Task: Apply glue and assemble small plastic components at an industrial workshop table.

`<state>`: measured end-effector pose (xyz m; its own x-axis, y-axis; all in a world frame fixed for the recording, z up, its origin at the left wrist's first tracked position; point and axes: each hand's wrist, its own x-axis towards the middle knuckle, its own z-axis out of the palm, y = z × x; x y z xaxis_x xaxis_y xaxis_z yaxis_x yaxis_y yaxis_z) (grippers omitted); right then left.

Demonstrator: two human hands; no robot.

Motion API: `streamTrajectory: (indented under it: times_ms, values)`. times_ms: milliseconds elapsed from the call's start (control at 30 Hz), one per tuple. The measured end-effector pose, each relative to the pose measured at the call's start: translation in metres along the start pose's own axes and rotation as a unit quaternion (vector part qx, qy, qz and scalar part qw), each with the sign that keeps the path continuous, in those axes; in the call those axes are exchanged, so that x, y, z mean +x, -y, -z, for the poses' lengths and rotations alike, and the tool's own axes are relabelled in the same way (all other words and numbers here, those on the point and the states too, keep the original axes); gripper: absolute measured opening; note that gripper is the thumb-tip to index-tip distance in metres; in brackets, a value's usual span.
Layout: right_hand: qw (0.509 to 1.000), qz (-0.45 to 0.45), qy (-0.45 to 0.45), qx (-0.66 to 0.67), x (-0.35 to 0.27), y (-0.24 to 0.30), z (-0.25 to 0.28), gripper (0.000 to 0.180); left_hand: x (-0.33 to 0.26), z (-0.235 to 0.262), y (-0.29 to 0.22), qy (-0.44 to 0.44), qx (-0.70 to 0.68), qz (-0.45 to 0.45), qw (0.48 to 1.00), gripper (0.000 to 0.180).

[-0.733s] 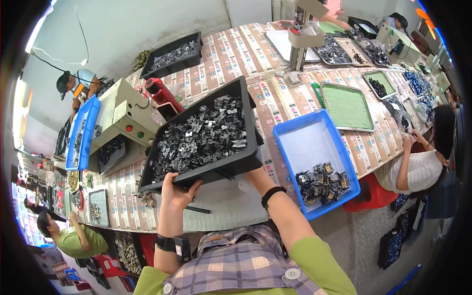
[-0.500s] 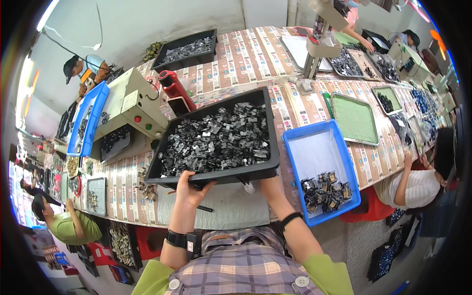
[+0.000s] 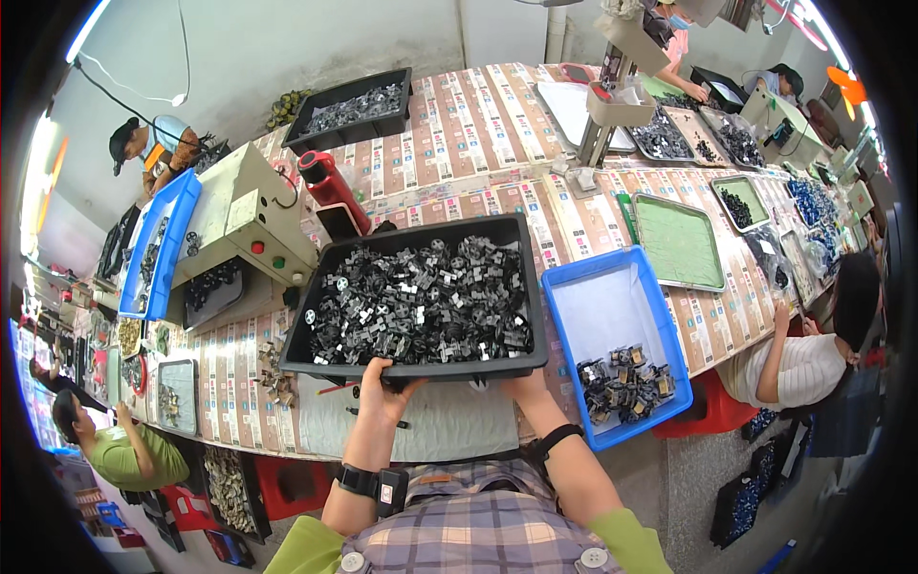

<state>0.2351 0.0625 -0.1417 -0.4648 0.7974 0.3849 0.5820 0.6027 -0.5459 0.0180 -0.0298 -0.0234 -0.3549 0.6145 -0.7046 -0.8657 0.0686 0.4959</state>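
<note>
A large black plastic tray [image 3: 413, 370] heaped with small black and metal parts [image 3: 421, 298] is held up in front of me over the bench. My left hand [image 3: 384, 394] grips its near edge, thumb and fingers closed round the rim. At the right part of that edge, my right hand [image 3: 524, 386] supports the tray from beneath; its fingers are mostly hidden under the rim. To the right of the tray stands a blue plastic bin [image 3: 612, 271] lined with white, with a pile of black and brass-coloured parts [image 3: 626, 385] at its near end.
Left of the tray stands a beige machine [image 3: 244, 215] with red and green buttons. Behind the tray is a red flask [image 3: 330, 187]. Another black tray [image 3: 397, 121] lies at the back, a green-lined tray [image 3: 679, 244] at the right. Co-workers sit on both sides.
The black tray has come down and levelled out, its right side lowering more. Both hands have kept hold of it. My view has shifted slightly.
</note>
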Motion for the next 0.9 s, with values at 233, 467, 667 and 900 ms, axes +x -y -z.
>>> streamTrajectory:
  times_ms: [233, 467, 667, 900]
  values:
    - [0.998, -0.001, -0.044, -0.047, -0.005, -0.006, 0.008, 0.042, 0.001, -0.005, -0.004, -0.031, -0.012, 0.012, 0.999, 0.033]
    - [0.976, -0.153, 0.152, 0.028, -0.015, 0.021, 0.041, 0.051, 0.001, -0.022, -0.018, -0.017, -0.053, 0.026, 0.998, 0.028]
    - [0.969, -0.176, 0.147, 0.091, -0.02, 0.056, 0.007, 0.06, 0.001, -0.033, -0.013, -0.008, -0.042, 0.026, 0.999, 0.028]
    - [0.978, -0.156, 0.128, 0.059, -0.04, 0.051, -0.01, 0.043, 0.012, -0.018, 0.007, -0.02, -0.024, 0.02, 0.999, 0.024]
